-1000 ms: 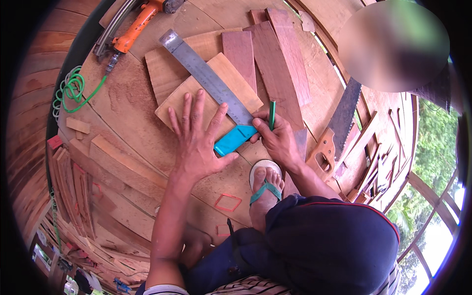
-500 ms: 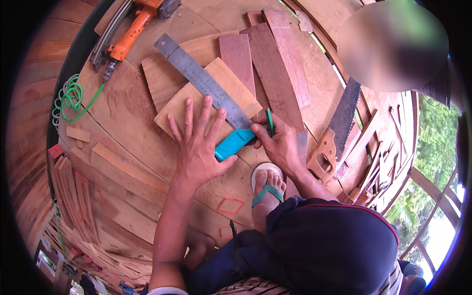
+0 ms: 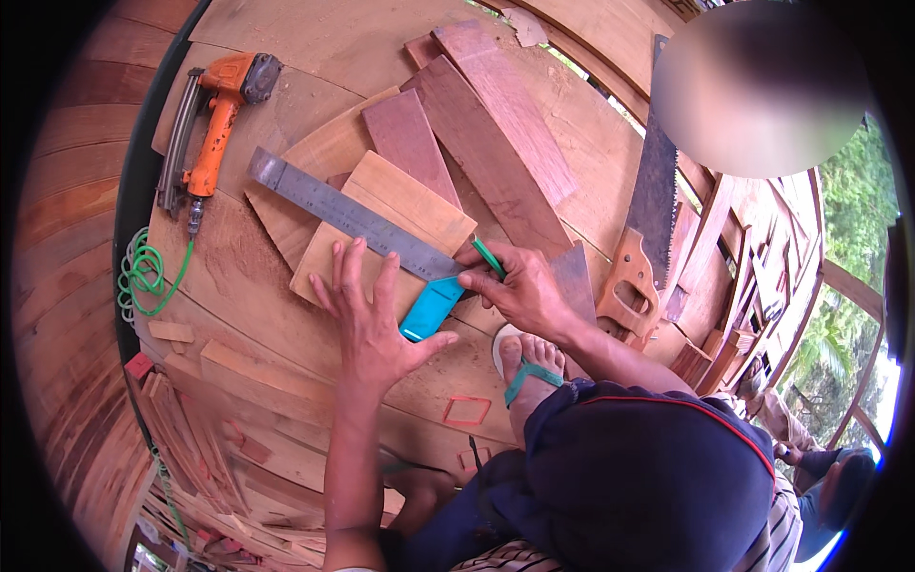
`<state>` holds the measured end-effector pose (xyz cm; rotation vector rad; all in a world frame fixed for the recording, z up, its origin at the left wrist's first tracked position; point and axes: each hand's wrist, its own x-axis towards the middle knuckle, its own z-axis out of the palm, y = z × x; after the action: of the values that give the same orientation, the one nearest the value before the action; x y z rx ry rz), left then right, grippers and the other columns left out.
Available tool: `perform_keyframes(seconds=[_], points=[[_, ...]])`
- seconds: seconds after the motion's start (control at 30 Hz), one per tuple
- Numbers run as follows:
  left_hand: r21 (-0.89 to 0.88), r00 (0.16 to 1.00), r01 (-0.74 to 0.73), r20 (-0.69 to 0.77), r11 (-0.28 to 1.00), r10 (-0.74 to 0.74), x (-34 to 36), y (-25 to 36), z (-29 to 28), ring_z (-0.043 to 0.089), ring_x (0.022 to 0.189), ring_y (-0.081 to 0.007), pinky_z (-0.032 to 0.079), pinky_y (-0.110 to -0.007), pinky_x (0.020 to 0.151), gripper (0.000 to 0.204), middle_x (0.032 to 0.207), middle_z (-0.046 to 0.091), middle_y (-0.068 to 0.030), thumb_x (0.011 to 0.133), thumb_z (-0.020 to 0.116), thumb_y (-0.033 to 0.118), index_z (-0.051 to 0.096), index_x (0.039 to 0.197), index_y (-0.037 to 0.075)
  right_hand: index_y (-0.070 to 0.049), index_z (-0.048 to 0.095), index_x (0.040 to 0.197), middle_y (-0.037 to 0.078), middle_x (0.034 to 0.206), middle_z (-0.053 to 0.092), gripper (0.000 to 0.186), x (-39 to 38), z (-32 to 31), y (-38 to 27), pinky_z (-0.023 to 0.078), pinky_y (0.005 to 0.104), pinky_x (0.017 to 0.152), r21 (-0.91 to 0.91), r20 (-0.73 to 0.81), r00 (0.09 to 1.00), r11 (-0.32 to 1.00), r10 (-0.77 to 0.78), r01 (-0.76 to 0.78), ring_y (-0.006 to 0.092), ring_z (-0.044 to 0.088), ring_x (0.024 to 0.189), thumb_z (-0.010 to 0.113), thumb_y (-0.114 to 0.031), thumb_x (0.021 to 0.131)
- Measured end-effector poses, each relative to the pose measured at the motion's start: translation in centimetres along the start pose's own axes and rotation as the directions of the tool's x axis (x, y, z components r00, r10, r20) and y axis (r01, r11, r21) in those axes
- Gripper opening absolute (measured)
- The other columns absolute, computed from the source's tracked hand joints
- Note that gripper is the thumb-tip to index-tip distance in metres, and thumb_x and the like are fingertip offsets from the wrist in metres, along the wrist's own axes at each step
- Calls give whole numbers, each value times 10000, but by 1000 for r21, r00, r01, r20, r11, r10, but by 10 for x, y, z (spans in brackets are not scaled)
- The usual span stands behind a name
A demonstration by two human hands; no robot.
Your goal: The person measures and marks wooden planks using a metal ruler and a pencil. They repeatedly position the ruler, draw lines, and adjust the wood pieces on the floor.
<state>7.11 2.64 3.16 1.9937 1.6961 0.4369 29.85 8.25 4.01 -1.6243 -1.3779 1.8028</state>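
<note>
My left hand [image 3: 374, 329] lies with fingers spread on a pale square board [image 3: 315, 262] and the lower edge of a steel square [image 3: 343, 212], beside its blue handle [image 3: 429, 310]. My right hand [image 3: 515, 291] grips a green pencil [image 3: 489, 255], slanted at the junction of blade and handle. The square lies diagonally across the board. Under and behind it are a larger pale board [image 3: 281, 191] and several reddish planks [image 3: 491, 157]. My sandalled foot [image 3: 534, 367] is just below my right hand.
An orange nail gun [image 3: 214, 133] with a coiled green hose [image 3: 143, 272] lies at the left. A handsaw [image 3: 629, 281] lies at the right. Wood strips [image 3: 195, 434] are piled at lower left and at far right. Another person [image 3: 824, 486] is at the lower right.
The view has swung, shifting the boards and square down-left in the picture. The pencil in my right hand tilts more. More of the other person shows at lower right.
</note>
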Motion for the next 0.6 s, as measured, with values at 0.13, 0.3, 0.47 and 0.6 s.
perform_keyframes(seconds=[0.13, 0.3, 0.47, 0.6], points=[[29, 999, 26, 37, 999, -27, 1, 2, -1, 128, 1582, -433, 39, -781, 1168, 1199, 1690, 203, -171, 607, 892, 629, 356, 1592, 205, 8, 694, 1186, 82, 860, 733, 271, 0, 1, 1, 529, 279, 574, -7, -17, 999, 999, 34, -35, 95, 632, 623, 744, -147, 969], [45, 996, 54, 70, 998, -57, 3, 3, -3, 132, 1592, -395, -2, -765, 1185, 1202, 1703, 206, -132, 595, 900, 612, 367, 1602, 227, 6, 686, 1237, 60, 865, 732, 300, -1, 0, 9, 509, 276, 554, 59, -3, 999, 997, 43, -42, 73, 586, 594, 734, -135, 977], [22, 994, 76, 78, 997, -78, 2, 5, -5, 130, 1595, -379, -32, -755, 1194, 1190, 1699, 238, -114, 586, 912, 583, 391, 1598, 234, -3, 687, 1252, 10, 847, 707, 276, -2, -4, 3, 461, 239, 551, 105, 17, 996, 991, 83, -85, 41, 518, 592, 709, -116, 1001], [16, 995, 75, 67, 997, -76, 3, 4, -3, 127, 1596, -380, -30, -744, 1200, 1170, 1696, 244, -123, 601, 898, 595, 401, 1595, 229, 1, 684, 1258, 10, 851, 708, 283, -2, -6, 5, 450, 235, 548, 94, 21, 996, 992, 86, -88, 33, 511, 592, 710, -123, 1005]])
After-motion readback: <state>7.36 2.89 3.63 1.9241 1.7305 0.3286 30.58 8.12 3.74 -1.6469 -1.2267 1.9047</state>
